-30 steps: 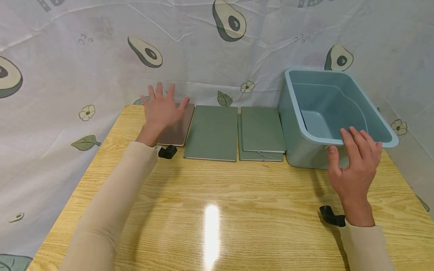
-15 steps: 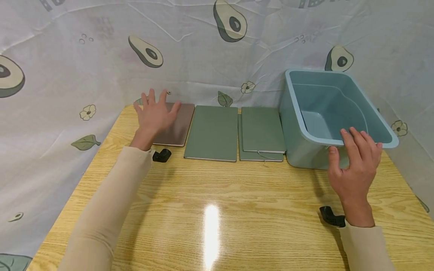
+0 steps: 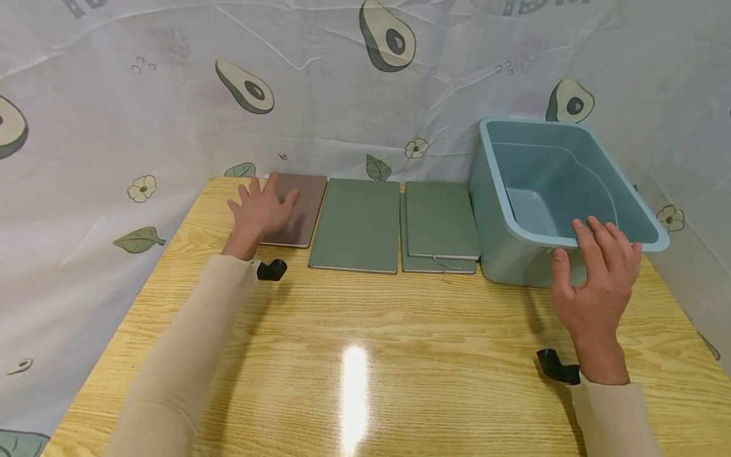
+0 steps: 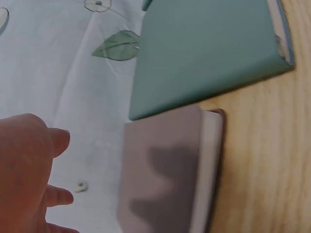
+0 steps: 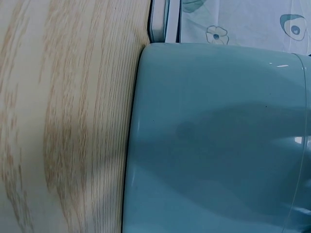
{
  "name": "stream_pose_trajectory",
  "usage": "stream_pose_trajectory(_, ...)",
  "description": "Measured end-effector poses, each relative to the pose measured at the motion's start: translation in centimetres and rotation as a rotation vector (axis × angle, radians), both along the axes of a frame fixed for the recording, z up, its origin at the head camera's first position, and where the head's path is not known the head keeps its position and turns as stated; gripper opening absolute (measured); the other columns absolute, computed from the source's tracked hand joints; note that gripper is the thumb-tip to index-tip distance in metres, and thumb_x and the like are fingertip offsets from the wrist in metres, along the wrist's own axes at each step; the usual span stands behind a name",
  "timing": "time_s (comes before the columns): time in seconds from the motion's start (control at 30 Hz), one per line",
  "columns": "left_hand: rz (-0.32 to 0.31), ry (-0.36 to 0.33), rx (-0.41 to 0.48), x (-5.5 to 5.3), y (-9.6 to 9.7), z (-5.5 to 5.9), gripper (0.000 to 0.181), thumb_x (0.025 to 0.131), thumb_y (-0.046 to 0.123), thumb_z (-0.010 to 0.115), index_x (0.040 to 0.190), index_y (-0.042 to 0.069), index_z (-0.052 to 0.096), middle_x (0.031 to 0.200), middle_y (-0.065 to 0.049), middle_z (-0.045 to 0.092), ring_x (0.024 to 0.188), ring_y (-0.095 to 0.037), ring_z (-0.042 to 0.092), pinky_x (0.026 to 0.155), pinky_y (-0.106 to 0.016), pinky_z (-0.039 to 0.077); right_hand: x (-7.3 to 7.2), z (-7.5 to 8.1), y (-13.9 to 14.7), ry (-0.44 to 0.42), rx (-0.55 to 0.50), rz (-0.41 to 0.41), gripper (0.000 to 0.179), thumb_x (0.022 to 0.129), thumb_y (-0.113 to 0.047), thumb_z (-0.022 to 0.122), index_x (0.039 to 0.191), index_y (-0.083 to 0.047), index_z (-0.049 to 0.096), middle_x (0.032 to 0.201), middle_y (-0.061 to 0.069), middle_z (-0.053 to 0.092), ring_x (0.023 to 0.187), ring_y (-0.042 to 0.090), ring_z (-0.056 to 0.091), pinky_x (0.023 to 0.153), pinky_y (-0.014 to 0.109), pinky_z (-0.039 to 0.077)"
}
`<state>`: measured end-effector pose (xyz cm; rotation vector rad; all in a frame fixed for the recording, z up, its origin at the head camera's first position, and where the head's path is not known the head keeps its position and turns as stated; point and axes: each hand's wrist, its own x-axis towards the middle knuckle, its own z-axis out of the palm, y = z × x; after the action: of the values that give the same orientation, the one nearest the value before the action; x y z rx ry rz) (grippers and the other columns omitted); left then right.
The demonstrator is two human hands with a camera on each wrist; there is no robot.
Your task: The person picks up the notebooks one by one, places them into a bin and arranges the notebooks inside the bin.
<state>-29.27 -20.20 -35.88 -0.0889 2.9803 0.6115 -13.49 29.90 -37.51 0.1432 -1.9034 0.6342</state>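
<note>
My left hand (image 3: pixel 259 214) has its fingers spread above the left part of a brown notebook (image 3: pixel 305 206), holding nothing. In the left wrist view, the hand's shadow falls across the notebook (image 4: pixel 163 170), and a gap shows between hand and cover. At the right, my right hand (image 3: pixel 598 279) rests at the near rim of a light blue plastic bin (image 3: pixel 645 212), fingers extended over the edge and thumb outside. The right wrist view shows the bin's outer wall (image 5: pixel 209 145) with a shadow on it; that hand itself is out of this view.
Beside the brown notebook lies a larger green notebook (image 3: pixel 355 225). Another green notebook (image 3: pixel 442 219) sits on top of a further one (image 3: pixel 411 263), close to the bin. All stand on a wooden table (image 3: pixel 400 349). A printed cloth (image 3: pixel 320 95) hangs behind.
My left hand has shifted left and come down nearer the brown notebook, uncovering more of its cover in the head view. The right hand, bin and notebooks keep their places.
</note>
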Motion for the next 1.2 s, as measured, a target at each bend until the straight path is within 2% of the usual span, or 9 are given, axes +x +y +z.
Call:
stream_pose_trajectory(0.2,-0.002,-0.080,-0.005,-0.3,-0.3,-2.0,0.082,0.110,0.061,0.028,0.172,0.010,0.007,0.172,-0.038,0.004,0.158,-0.064,-0.001,0.119,-0.087,0.004,0.0,-0.1,0.0,-0.011,0.005,-0.001,0.050,0.103,-0.045,0.064,0.131,-0.004,0.074,0.136,0.025,0.069,0.136,0.048,0.055,0.125,0.072,0.020)
stream_pose_trajectory(0.43,0.004,-0.165,-0.017,-0.2,-0.1,-3.2,0.081,0.110,0.059,0.027,0.172,0.009,0.008,0.173,-0.035,-0.001,0.158,-0.064,-0.002,0.120,-0.085,0.007,0.0,-0.3,0.1,-0.016,0.010,-0.003,0.050,0.103,-0.045,0.064,0.131,-0.005,0.074,0.136,0.025,0.069,0.136,0.047,0.055,0.125,0.072,0.020)
stream_pose_trajectory(0.67,0.004,-0.170,-0.023,-0.2,-0.1,-4.0,0.082,0.111,0.056,0.031,0.171,0.007,0.007,0.172,-0.036,-0.008,0.156,-0.066,0.002,0.116,-0.083,0.020,0.0,-0.2,0.0,-0.004,0.008,0.002,0.050,0.103,-0.045,0.064,0.131,-0.004,0.074,0.135,0.025,0.069,0.135,0.048,0.055,0.124,0.072,0.021)
stream_pose_trajectory(0.93,0.013,-0.167,-0.040,-0.6,-0.3,-4.2,0.084,0.110,0.056,0.039,0.171,0.006,0.010,0.170,-0.039,-0.004,0.154,-0.066,0.012,0.118,-0.079,0.024,0.0,0.0,-0.1,0.000,0.000,0.003,0.050,0.104,-0.045,0.064,0.130,-0.004,0.074,0.135,0.026,0.069,0.135,0.048,0.055,0.124,0.072,0.021)
stream_pose_trajectory(1.2,0.043,-0.161,-0.030,-0.8,-0.3,-3.0,0.083,0.106,0.055,0.052,0.164,0.001,0.028,0.161,-0.045,0.022,0.151,-0.065,0.022,0.117,-0.078,0.027,0.0,0.1,0.1,-0.008,-0.001,0.003,0.050,0.104,-0.045,0.064,0.131,-0.004,0.074,0.135,0.025,0.070,0.134,0.049,0.056,0.124,0.072,0.021)
